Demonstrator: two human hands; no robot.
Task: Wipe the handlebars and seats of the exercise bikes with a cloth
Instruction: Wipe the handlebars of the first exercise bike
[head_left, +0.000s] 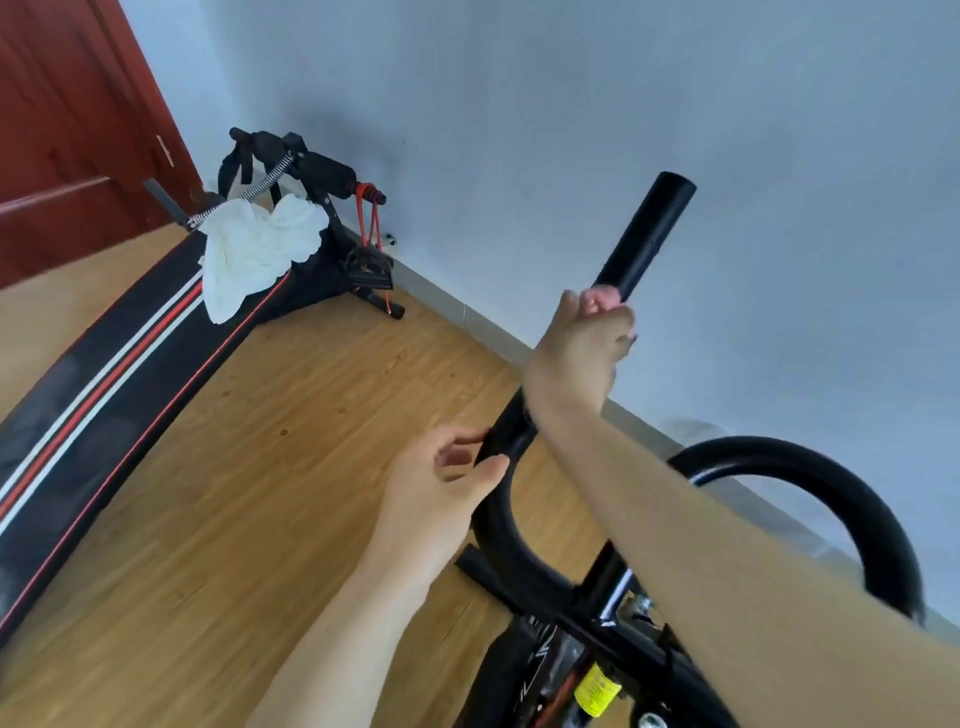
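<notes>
A black exercise-bike handlebar rises in front of me, its left tube pointing up and its right loop curving low on the right. My right hand grips the upright tube just below its end, fingers curled round it. My left hand is lower on the same tube, thumb and fingers loosely pinching its bend. A crumpled white cloth lies far off at the upper left, on a black bench. Neither hand holds the cloth.
A black sit-up bench with red and white stripes runs along the left, its foam rollers and red resistance bands by the wall. A red-brown door stands at the upper left. Wooden floor lies between bench and bike.
</notes>
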